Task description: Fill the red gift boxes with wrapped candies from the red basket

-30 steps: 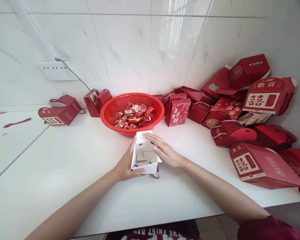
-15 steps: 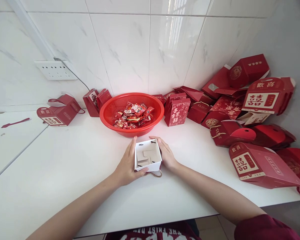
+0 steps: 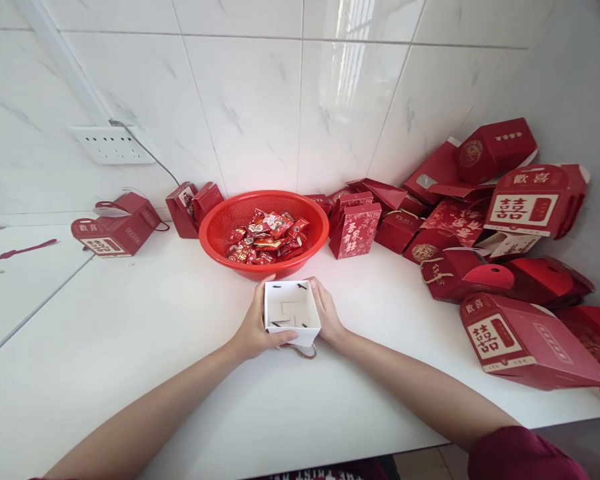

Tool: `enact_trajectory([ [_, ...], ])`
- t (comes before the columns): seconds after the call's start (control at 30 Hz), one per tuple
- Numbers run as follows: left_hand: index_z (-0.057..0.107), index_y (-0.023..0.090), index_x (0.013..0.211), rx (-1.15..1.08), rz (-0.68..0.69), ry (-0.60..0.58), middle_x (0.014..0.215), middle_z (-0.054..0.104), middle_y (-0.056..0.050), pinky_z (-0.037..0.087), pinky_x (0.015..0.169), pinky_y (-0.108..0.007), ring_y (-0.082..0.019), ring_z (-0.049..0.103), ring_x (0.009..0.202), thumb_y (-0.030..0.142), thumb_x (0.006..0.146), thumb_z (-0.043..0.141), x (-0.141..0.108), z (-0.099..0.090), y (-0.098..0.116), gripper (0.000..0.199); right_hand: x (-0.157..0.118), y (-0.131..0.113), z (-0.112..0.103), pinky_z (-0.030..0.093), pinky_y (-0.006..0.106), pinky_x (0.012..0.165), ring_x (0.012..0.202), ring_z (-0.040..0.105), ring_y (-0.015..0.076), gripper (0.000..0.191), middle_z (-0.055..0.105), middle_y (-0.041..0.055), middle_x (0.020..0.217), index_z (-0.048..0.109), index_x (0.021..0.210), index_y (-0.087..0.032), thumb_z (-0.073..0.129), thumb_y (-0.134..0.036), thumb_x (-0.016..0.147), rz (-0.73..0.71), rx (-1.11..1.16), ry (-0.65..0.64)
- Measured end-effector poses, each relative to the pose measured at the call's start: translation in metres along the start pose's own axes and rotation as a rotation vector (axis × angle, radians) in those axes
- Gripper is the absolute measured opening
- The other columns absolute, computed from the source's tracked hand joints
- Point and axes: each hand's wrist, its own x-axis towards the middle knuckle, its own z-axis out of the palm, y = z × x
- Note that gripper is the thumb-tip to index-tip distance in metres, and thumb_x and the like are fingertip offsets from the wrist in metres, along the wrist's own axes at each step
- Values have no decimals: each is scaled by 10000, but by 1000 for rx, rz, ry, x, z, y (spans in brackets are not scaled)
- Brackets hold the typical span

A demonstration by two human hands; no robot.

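A small white-lined gift box [image 3: 293,337] is held between both hands over the table, its opening facing up toward me. Inside it I see bare white walls, cut flaps at the bottom and dark cord ends near the corners. A twisted rope handle [image 3: 303,353] hangs below its near side. My left hand [image 3: 256,327] grips the left side, thumb along the near wall. My right hand [image 3: 327,313] presses against the right side, its fingers partly hidden behind the box. Just beyond stands a red plastic basket [image 3: 215,243] with wrapped candies [image 3: 267,237] in it.
Red gift boxes [image 3: 510,340] are heaped along the right side. Upright red boxes [image 3: 357,230] stand right of the basket, with others [image 3: 183,210] left of it. Farther left are a handled box [image 3: 123,227] and a thin red strip [image 3: 27,249]. A tiled wall [image 3: 250,100] bounds the back.
The box has shifted slightly left in view and its flaps inside lie flatter. Both hands have kept hold of it. The view has tilted up a little.
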Motion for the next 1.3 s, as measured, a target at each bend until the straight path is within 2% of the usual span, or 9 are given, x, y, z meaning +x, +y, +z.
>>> enact_trajectory([
  [0.2, 119, 307, 1518, 53, 11, -24, 1452, 404, -152, 363, 1099, -574, -363, 424, 1342, 287, 675, 848, -3, -23, -12, 1114, 27, -4, -17, 455, 319, 790, 848, 570, 185, 184, 624, 35, 925, 617, 950, -211, 498, -350, 955, -148, -117, 101],
  [0.4, 160, 306, 1504, -65, 5, -49, 1498, 357, -167, 404, 1065, -578, -393, 384, 1376, 294, 638, 879, 4, -24, -19, 1125, 97, -64, -56, 468, 330, 854, 927, 588, 183, 139, 614, 56, 1042, 554, 1029, -226, 488, -316, 946, -351, -136, 279],
  [0.5, 170, 306, 1482, -71, 0, -50, 1467, 383, -164, 408, 1058, -573, -388, 389, 1369, 286, 623, 891, 5, -24, -18, 1122, 137, -88, -51, 487, 331, 867, 900, 630, 176, 202, 655, 63, 1040, 588, 1049, -210, 407, -253, 970, -338, -391, 13],
  [0.6, 182, 286, 1464, -74, 17, -47, 1435, 418, -172, 378, 1077, -581, -389, 405, 1354, 305, 604, 902, 5, -24, -15, 1121, 171, -88, -31, 491, 335, 853, 851, 658, 190, 235, 703, 63, 927, 667, 907, -189, 440, -134, 934, -142, -763, -394],
  [0.73, 175, 282, 1452, -90, 1, -70, 1436, 424, -177, 373, 1078, -584, -394, 412, 1353, 305, 611, 897, 6, -24, -14, 1108, 199, -61, -1, 517, 349, 845, 860, 661, 191, 95, 699, 68, 881, 679, 806, -165, 644, -181, 892, 14, -918, -569],
  [0.9, 152, 303, 1451, -79, -23, -72, 1429, 423, -156, 391, 1070, -561, -375, 414, 1350, 291, 601, 902, 5, -27, -16, 1133, 208, -36, 15, 558, 376, 814, 906, 658, 174, 240, 667, 64, 1053, 636, 1088, -141, 608, -335, 950, 176, -971, -608],
  [1.1, 145, 298, 1473, -90, -5, -62, 1434, 421, -159, 374, 1083, -560, -378, 419, 1348, 303, 599, 901, 5, -26, -17, 1155, 207, -46, -1, 510, 407, 856, 860, 667, 289, 337, 676, 42, 707, 660, 694, -167, 884, -39, 477, 157, -780, -577],
  [1.23, 180, 296, 1462, -98, 2, -67, 1435, 434, -153, 368, 1087, -572, -383, 405, 1361, 313, 611, 895, 6, -25, -17, 1112, 187, -63, -21, 544, 369, 800, 849, 686, 259, 156, 723, 54, 833, 703, 831, -192, 782, -233, 703, 130, -514, -521],
  [1.3, 181, 301, 1456, -111, 8, -82, 1445, 426, -155, 365, 1086, -586, -381, 404, 1363, 314, 623, 889, 6, -25, -18, 1094, 173, -70, -28, 576, 369, 776, 881, 699, 232, 253, 729, 79, 1008, 674, 1034, -191, 577, -376, 892, 123, -356, -481],
])
